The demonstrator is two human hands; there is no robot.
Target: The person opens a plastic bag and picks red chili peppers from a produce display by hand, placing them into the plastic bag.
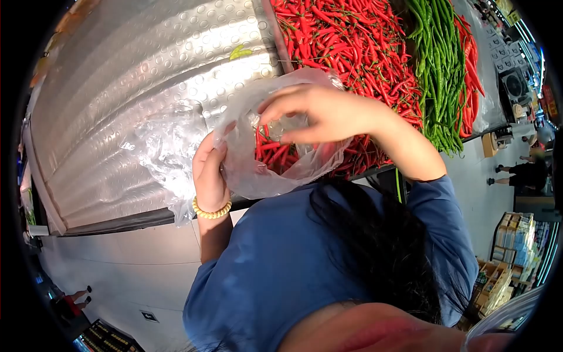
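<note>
My left hand grips the side of a thin, clear plastic bag, with thumb and fingers pressed on its film. The mouth of the bag gapes, and red chili peppers show inside it. Over that mouth hovers my right hand, slightly blurred, its fingers curved and apart with nothing seen between them. A crumpled sheet of clear plastic lies just left of my left hand. Behind the bag, a large heap of red chilies fills a display section.
Long green peppers and larger red peppers lie right of the chilies. A dimpled metal counter spreads on the left, with a few small green peppers on it. A distant person stands at right.
</note>
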